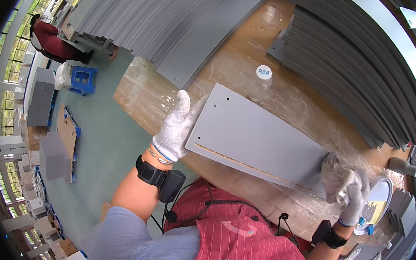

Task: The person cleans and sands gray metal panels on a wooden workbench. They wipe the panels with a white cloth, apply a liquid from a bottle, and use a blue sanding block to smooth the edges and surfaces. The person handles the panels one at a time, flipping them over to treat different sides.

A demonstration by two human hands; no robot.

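A long grey panel (pixel 259 137) with small drilled holes and a groove along its near edge lies slantwise over the plastic-wrapped bench in front of me. My left hand (pixel 175 128), in a white knitted glove, is at the panel's left end. Its thumb sticks up, away from the board, while the other fingers are partly hidden at the panel's edge. At the right end, my right hand (pixel 354 193), gloved too, closes on a crumpled greyish rag (pixel 336 173) that touches the panel's surface.
A clear bottle (pixel 262 82) with a white cap stands behind the panel. Tall rows of grey panels (pixel 177 20) fill the far left, and more panels (pixel 337 67) stand at the right. A blue stool (pixel 82 81) and a person (pixel 51 40) in dark red are beyond the bench.
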